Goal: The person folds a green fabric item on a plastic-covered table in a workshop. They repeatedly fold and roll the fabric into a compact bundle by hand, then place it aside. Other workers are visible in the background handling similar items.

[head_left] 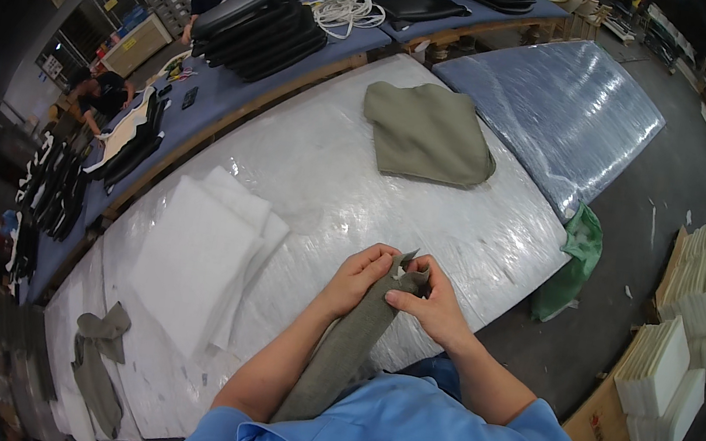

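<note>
My left hand (361, 276) and my right hand (431, 299) are close together over the front of a plastic-wrapped table (326, 155). Between them they pinch the end of an olive-green fabric piece (346, 347), a long narrow shape that runs back toward my body. Its upper end is parted, and a bit of white shows in the opening. Beyond my hands lies another olive-green fabric piece (430, 133), wide and flat. White padding sheets (199, 254) are stacked to the left, and a narrow olive strip (99, 366) lies at the near left.
A blue worktable (234, 109) along the far side bears a stack of black cushions (258, 28) and a white cord coil (343, 12). Two people work behind it. A wrapped blue panel (560, 114), a green bag (573, 261) and foam stacks (656, 368) stand on the right.
</note>
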Available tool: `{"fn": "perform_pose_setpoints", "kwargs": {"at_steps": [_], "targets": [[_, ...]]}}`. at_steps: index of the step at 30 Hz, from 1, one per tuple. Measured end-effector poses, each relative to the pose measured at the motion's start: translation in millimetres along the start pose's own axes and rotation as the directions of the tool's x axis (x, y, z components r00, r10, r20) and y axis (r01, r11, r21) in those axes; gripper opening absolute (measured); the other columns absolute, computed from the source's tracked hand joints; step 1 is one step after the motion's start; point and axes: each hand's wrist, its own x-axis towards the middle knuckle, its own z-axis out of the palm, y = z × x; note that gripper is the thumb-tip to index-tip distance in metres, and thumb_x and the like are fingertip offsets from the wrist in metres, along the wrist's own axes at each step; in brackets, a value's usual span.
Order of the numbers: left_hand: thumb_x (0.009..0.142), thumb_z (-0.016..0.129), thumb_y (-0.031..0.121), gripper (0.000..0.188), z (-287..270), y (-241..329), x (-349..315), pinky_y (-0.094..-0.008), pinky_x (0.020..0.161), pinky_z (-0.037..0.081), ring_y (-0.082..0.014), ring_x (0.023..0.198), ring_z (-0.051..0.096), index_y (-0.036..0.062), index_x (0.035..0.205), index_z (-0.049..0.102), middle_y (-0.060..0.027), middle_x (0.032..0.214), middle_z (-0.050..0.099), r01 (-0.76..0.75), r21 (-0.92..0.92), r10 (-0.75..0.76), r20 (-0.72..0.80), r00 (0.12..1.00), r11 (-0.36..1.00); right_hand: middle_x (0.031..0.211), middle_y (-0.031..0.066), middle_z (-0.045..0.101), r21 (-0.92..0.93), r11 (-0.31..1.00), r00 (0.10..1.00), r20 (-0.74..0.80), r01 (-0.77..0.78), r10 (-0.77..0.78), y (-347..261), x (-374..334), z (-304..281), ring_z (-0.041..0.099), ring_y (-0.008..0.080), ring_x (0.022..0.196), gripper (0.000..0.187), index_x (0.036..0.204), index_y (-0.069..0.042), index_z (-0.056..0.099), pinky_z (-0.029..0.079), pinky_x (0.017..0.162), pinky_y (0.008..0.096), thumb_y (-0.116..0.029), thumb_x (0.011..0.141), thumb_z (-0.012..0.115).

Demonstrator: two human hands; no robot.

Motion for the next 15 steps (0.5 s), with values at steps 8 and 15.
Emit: {"fn": "perform_pose_setpoints", "kwargs": {"at_steps": [8, 15], "targets": [[0.110, 0.056, 0.021, 0.019, 3.3, -13.0, 5.2, -0.0259, 0.089, 0.047, -0.0084, 0.096, 0.057, 0.0030, 0.110, 0.061, -0.0005, 0.102, 0.064, -0.147, 0.018, 0.148, -0.179, 0.973, 0.989, 0.084, -0.0050, 0.061, 0.280, 0.956, 0.996, -0.011, -0.084, 0.090, 10.6, 5.3, 11.7, 0.055, 0.0059, 0.081, 0.016, 0.092, -0.009, 0.062, 0.044, 0.076, 0.0247, -0.011, 0.092, 0.078], [0.109, 0.058, 0.020, 0.027, -0.6, -11.0, -10.0, -0.0310, 0.103, 0.045, -0.0148, 0.116, 0.056, 0.0036, 0.131, 0.056, -0.0077, 0.126, 0.060, -0.218, 0.221, 0.287, -0.358, 0.889, 0.951, 0.080, -0.0062, 0.059, 0.253, 0.964, 0.996, -0.004, -0.084, 0.088, 6.3, 8.6, 18.6, 0.053, 0.0046, 0.077, 0.017, 0.089, -0.009, 0.062, 0.042, 0.072, 0.0243, -0.014, 0.094, 0.078]]}}
